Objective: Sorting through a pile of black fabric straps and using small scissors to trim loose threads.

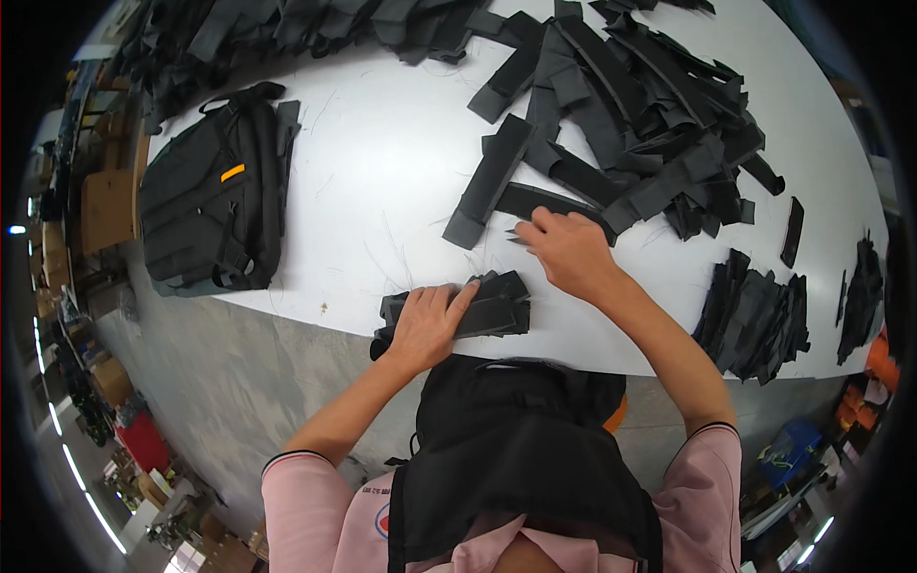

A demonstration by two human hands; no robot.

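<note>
My left hand point(427, 325) lies palm down on a small stack of black fabric strips point(497, 310) at the table's near edge. Its fingers reach forward over the stack, with the thumb spread to the right. To the right and farther in, my right hand point(565, 250) is closed around what look like small thread snips point(517, 236); only two grey pointed tips show past the fingers. Just beyond that hand lies a loose black strip point(544, 202). Another strip point(489, 181) lies at a slant to its left. Fine loose threads are scattered between my hands.
A large tangled heap of black strips point(650, 115) covers the far right of the white table point(373, 143). More strips point(315, 29) line the far left edge. A black backpack point(210, 201) lies at left. Bundled strips point(755, 315) sit near the right front edge.
</note>
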